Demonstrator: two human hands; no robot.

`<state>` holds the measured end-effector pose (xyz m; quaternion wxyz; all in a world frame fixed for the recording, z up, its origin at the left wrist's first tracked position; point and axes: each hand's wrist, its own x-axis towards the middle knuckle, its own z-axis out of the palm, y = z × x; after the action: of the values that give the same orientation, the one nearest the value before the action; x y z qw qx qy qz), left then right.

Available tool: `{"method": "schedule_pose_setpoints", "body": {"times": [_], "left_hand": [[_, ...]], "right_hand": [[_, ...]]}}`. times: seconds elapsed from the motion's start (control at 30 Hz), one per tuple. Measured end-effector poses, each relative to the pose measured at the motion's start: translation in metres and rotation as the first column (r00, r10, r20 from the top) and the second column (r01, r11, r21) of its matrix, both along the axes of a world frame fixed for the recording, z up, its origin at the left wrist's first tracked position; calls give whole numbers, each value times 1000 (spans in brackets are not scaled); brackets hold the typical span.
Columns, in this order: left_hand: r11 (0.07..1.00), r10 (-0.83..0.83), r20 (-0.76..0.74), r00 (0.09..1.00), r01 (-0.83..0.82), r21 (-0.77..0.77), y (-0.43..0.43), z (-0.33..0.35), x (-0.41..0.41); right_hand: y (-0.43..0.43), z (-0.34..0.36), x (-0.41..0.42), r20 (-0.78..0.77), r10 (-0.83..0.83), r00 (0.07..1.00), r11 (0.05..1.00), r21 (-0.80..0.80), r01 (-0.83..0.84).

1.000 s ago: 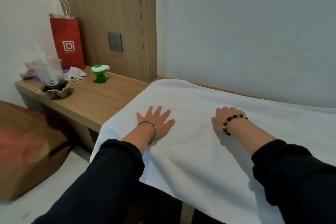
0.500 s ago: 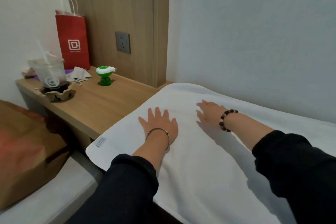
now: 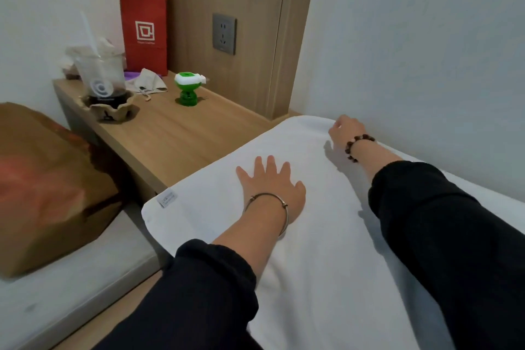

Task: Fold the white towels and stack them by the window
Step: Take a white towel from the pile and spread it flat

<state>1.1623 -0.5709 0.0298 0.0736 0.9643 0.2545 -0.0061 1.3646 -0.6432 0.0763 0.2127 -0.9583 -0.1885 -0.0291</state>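
Right hand (image 3: pixel 345 129) now at the far corner: first fold looks ready.
Left hand (image 3: pixel 271 185) stays spread flat, pinning the white towel (image 3: pixel 326 250) laid along the wall. Right slid from mid-cloth to the far edge, fingers curled, prob. pinching it. Desk (image 3: pixel 176 133) w/ cup (image 3: pixel 102 77), red bag (image 3: pixel 143 23) just beside; nothing's blocking.

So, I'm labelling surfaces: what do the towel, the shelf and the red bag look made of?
The white towel: soft matte cloth, shallow creases. The shelf: wood or wood-look laminate, smooth, grain lines. The red bag: probably paper, matte, crisp folded edges.
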Motion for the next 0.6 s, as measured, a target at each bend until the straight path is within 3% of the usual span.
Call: {"method": "schedule_pose_setpoints", "body": {"times": [0.1,0.2,0.27,0.33,0.37,0.43,0.5,0.6], "left_hand": [[1000,0,4,1000,0,-14,0,1,1],[1000,-3,7,1000,3,-19,0,1,1],[1000,-4,8,1000,4,-19,0,2,2],[1000,-10,5,1000,10,-14,-1,2,2],[1000,-13,4,1000,13,-12,-1,2,3],[1000,-16,2,1000,16,-4,-1,1,4],[1000,-18,2,1000,18,-4,0,1,4],[1000,-17,9,1000,17,-6,0,1,5]], "right_hand": [[8,14,4,-206,-34,978,998,36,42],[9,22,13,-438,3,899,971,217,102],[11,28,22,-498,83,863,923,366,122],[13,28,23,-373,103,922,877,472,93],[13,23,23,-192,66,979,908,419,21],[13,6,21,193,53,980,996,58,-65],[13,-19,19,235,112,965,969,-240,-54],[19,-29,12,300,26,954,981,-192,34]]}}
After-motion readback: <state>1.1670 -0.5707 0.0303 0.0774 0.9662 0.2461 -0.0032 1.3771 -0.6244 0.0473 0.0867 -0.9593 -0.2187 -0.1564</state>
